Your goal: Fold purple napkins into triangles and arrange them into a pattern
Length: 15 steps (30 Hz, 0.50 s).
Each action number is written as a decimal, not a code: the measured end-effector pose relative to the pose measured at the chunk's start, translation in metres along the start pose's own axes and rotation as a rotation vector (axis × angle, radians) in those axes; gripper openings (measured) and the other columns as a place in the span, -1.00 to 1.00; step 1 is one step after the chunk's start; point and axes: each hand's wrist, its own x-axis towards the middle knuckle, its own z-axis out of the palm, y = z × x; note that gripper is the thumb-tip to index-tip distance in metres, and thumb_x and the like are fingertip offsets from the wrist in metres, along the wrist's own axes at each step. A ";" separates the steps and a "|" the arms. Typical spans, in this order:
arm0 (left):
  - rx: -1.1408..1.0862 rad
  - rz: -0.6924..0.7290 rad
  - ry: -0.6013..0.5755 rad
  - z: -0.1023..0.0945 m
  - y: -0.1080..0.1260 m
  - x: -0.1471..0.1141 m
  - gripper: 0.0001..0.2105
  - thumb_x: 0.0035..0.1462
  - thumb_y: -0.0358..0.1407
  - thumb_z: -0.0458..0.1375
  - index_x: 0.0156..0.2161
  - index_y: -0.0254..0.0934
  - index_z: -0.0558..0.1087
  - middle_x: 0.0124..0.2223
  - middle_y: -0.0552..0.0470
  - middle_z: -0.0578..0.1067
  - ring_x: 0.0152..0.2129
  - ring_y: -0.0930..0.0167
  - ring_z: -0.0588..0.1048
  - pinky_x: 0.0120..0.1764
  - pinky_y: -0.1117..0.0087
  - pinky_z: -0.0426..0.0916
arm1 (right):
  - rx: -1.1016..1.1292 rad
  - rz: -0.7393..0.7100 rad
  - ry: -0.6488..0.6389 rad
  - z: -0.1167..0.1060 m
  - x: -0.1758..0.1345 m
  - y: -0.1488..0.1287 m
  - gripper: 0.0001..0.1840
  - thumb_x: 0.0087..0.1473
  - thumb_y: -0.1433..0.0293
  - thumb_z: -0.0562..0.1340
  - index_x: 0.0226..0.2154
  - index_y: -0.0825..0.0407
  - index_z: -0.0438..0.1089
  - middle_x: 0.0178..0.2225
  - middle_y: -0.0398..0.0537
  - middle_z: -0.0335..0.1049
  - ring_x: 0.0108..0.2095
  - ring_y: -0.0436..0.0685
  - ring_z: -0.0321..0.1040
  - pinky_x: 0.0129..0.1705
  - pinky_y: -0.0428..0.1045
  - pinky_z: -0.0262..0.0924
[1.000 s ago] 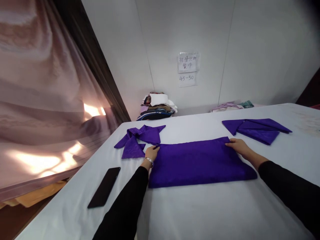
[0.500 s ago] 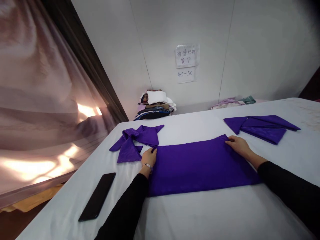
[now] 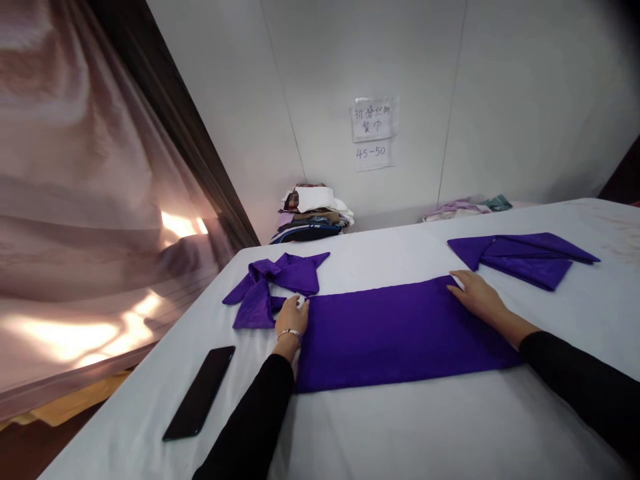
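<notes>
While pale panelled wall (image 3: 400, 60) closes off the far side, white-covered table (image 3: 390, 430) fills the foreground, lightly creased at left, faint brownish marking at far right. Purple cloth (image 3: 395, 337) lies flat on it in a rough rectangle, between the hands. Left hand (image 3: 292, 319), bracelet (image 3: 289, 332) at wrist, is at its far left corner, thumb and fingers parted; contact hard to tell. Right hand (image 3: 475, 295) is at the far right corner, thumb and fingers likewise spread. Knotted purple cloth (image 3: 257, 293) just beyond left hand; folded purple cloth (image 3: 525, 257) farther back at right. Dark phone-like slab (image 3: 200, 393) near the table's left edge. Beyond the far edge: stacked clothing (image 3: 315, 213), then lilac fabric (image 3: 457, 208) beside a teal piece (image 3: 497, 202). Two handwritten sheets (image 3: 374, 130) on wall, lower one reading "45-50". Pinkish curtain (image 3: 75, 187) at left, sunlit in patches; dark brown drape (image 3: 185, 127) alongside; yellow fabric (image 3: 75, 403) below.
</notes>
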 end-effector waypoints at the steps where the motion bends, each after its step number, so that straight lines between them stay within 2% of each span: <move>1: -0.002 0.042 0.027 -0.003 0.001 -0.006 -0.63 0.13 -0.17 -0.02 -0.01 -0.29 0.33 -0.06 -0.11 0.45 -0.15 0.30 0.43 -0.12 0.32 0.28 | 0.031 -0.084 -0.001 -0.001 -0.007 -0.014 -0.52 0.05 0.21 0.04 -0.03 0.12 0.29 -0.02 0.17 0.30 0.00 0.27 0.21 0.02 0.14 0.09; 3: -0.015 0.190 0.047 -0.006 0.011 -0.024 -0.64 0.13 -0.19 -0.01 0.01 -0.30 0.31 -0.01 -0.12 0.41 -0.07 0.32 0.37 -0.02 0.34 0.22 | 0.123 -0.227 -0.076 -0.002 -0.028 -0.052 -0.50 0.09 0.17 0.01 0.03 0.04 0.25 0.05 0.11 0.25 0.07 0.25 0.12 0.09 0.17 0.01; 4: -0.022 0.283 0.026 -0.006 0.018 -0.036 -0.63 0.14 -0.19 -0.02 0.02 -0.30 0.31 0.02 -0.12 0.40 -0.03 0.33 0.34 0.03 0.34 0.18 | 0.155 -0.299 -0.165 -0.001 -0.040 -0.074 -0.47 0.10 0.13 0.00 0.07 0.00 0.21 0.11 0.07 0.18 0.12 0.24 0.06 0.12 0.18 -0.04; 7: -0.011 0.513 -0.142 0.003 0.040 -0.078 -0.54 0.14 -0.10 -0.03 0.10 -0.24 0.23 0.16 -0.07 0.26 0.10 0.33 0.19 0.12 0.26 0.06 | 0.203 -0.450 -0.418 0.003 -0.074 -0.133 -0.37 0.11 0.04 -0.02 0.18 -0.09 0.04 0.24 -0.03 -0.11 0.23 0.25 -0.22 0.18 0.24 -0.29; 9: 0.037 0.574 -0.254 0.010 0.048 -0.100 -0.47 0.13 -0.03 -0.06 0.16 -0.20 0.14 0.24 -0.03 0.13 0.17 0.29 0.07 0.16 0.16 -0.04 | 0.207 -0.520 -0.536 0.006 -0.088 -0.154 -0.32 0.10 0.00 -0.03 0.21 -0.09 -0.05 0.26 -0.03 -0.20 0.24 0.24 -0.31 0.19 0.26 -0.41; 12: 0.122 0.562 -0.347 0.014 0.040 -0.114 -0.41 0.14 0.04 -0.14 0.20 -0.21 0.08 0.27 -0.03 0.03 0.21 0.26 -0.05 0.18 0.10 -0.17 | 0.165 -0.500 -0.560 0.004 -0.095 -0.144 -0.30 0.10 -0.03 -0.04 0.21 -0.09 -0.07 0.26 0.00 -0.22 0.25 0.24 -0.33 0.19 0.26 -0.47; 15: 0.193 0.478 -0.343 0.009 0.019 -0.108 -0.38 0.14 0.07 -0.19 0.22 -0.24 0.04 0.28 -0.04 -0.01 0.22 0.26 -0.11 0.19 0.08 -0.21 | 0.072 -0.369 -0.502 -0.008 -0.098 -0.094 -0.34 0.12 -0.02 -0.08 0.21 -0.14 -0.08 0.27 -0.07 -0.23 0.25 0.24 -0.33 0.19 0.27 -0.43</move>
